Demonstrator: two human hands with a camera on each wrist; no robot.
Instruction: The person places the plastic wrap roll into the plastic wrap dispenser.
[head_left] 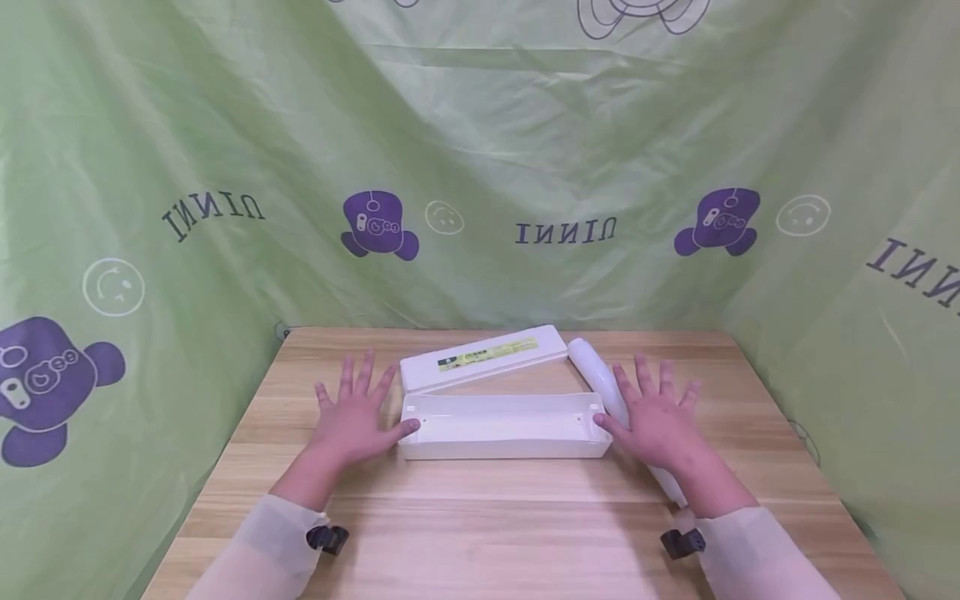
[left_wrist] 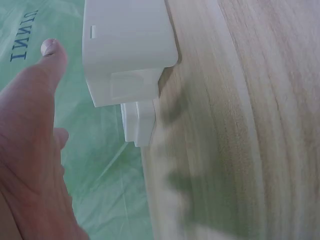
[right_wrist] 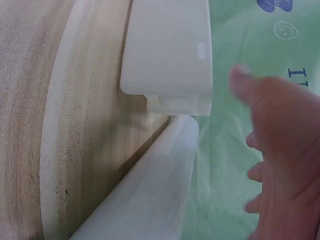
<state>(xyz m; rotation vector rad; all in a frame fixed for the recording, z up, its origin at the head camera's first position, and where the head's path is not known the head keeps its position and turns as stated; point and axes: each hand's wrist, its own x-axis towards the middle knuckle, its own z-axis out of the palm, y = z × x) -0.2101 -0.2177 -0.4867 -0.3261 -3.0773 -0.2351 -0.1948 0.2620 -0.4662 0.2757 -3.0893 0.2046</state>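
Observation:
A long white plastic box (head_left: 506, 450), hollow and uncovered on top, sits on the table. Behind it, at a slant, lies a flat white lid (head_left: 483, 358) with a yellow-green label. To the right is a smooth white roll (right_wrist: 150, 185), possibly plastic film, lying diagonally; my right hand covers its middle in the head view. My left hand (head_left: 356, 425) is spread by the box's left end, thumb toward the rim. At the other end my right hand (head_left: 660, 425) mirrors it above the roll. Both wrist views show gaps between the thumbs and the box; neither hand holds anything.
The wooden table (head_left: 487, 533) extends in front of the box and to both sides. A green printed curtain (head_left: 480, 167) hangs along the back and both sides. Small black wrist cameras are strapped at the cuffs.

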